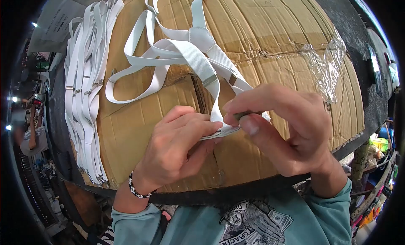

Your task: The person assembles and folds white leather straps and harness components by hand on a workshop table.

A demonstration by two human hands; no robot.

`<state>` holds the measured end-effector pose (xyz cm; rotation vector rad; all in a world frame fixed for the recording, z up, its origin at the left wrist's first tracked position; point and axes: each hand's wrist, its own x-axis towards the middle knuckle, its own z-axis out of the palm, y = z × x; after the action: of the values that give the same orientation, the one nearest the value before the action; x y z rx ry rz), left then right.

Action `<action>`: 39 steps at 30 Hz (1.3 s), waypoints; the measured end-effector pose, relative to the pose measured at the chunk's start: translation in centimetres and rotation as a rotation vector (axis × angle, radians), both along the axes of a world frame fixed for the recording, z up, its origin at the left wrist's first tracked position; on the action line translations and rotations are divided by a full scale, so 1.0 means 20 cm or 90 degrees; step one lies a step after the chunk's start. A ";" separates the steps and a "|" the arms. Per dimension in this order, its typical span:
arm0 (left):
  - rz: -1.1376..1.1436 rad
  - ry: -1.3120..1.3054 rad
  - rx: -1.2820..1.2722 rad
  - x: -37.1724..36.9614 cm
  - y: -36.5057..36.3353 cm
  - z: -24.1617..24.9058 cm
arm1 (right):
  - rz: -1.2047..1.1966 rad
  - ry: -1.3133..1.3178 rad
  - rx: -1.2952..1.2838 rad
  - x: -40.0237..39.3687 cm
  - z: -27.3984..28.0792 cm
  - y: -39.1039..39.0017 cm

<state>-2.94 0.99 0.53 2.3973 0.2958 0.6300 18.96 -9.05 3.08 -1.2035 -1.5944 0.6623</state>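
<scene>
- Tabletop (185, 197): carries the cardboard (126, 148). Work over the bare brown patch, where white edges read clearly.
- White strap (195, 63): loops across the cardboard beyond your hands, its near end between them. Best to let those loops lie slack so nothing drags on the pinch (a twist up by the metal adjuster (209, 80) could travel down).
- Strap end (228, 130): looks layered. I'd square the edges before pressing on it, and support it close to where the other hand acts.
- Right grip (287, 122): thumb and index nearly together, pinching a small dark piece (241, 115) right by the strap end.
- Left grip (175, 141): closed on the strap end from the left, thumb and fingers only as far apart as the layers.
- That piece is half hidden by fingertips; can't tell what it is, or whether it touches the strap.
</scene>
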 end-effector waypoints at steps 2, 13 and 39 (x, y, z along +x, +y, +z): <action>0.028 0.019 -0.042 0.00 -0.02 0.01 | 0.014 -0.001 -0.029 0.01 0.00 0.00; 0.059 -0.059 0.038 0.05 -0.06 0.00 | -0.073 0.286 -0.135 -0.04 -0.05 0.00; 0.025 -0.019 0.091 0.04 -0.03 -0.01 | -0.082 -0.185 0.059 -0.09 -0.07 -0.13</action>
<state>-2.18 0.37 0.25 2.5216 0.2948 0.7267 17.20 -11.60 1.74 -1.3673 -1.7466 0.3374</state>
